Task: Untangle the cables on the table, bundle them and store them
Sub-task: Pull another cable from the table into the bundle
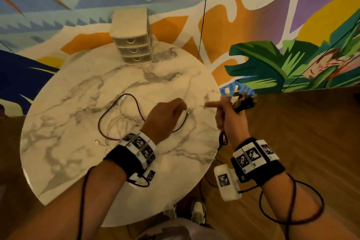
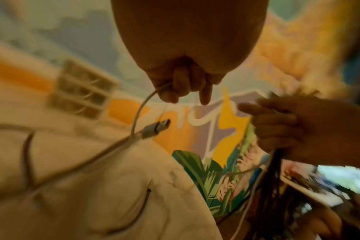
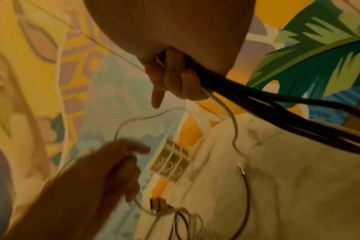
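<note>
A maroon cable (image 1: 99, 122) loops over the round marble table (image 1: 78, 161), tangled with a white cable (image 1: 119, 108). My left hand (image 1: 171, 111) hovers over the table's middle and pinches the white cable (image 2: 138, 116); its USB plug (image 2: 154, 129) hangs just below the fingers. At the table's right edge my right hand (image 1: 222, 111) grips a bundle of black cables (image 3: 257, 100) together with a thin white one, forefinger pointing left. The bundle's plugs (image 1: 241, 99) stick up above that hand. One maroon cable end (image 3: 240, 168) lies loose on the marble.
A small beige three-drawer unit (image 1: 132, 45), drawers closed, stands at the table's far edge against a painted wall. A thin black cord (image 1: 203, 15) hangs down behind the table. Wooden floor lies to the right, and my shoes (image 1: 197, 212) show below the near edge.
</note>
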Action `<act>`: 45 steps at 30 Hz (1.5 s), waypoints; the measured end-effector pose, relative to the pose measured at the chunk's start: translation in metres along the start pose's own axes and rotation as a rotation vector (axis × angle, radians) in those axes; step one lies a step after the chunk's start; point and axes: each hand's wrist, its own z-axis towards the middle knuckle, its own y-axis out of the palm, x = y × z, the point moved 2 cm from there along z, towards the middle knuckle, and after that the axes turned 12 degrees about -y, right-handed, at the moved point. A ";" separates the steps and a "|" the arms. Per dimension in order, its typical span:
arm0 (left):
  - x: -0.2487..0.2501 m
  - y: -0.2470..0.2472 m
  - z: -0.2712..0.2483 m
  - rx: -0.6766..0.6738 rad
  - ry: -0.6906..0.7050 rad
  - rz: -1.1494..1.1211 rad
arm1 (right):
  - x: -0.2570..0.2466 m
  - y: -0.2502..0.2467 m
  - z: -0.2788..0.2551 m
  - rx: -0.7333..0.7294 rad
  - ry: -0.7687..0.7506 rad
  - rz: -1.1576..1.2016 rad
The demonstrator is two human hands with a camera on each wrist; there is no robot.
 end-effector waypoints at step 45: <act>-0.029 -0.055 0.024 0.232 -0.205 -0.115 | 0.003 -0.008 -0.002 0.044 0.057 -0.119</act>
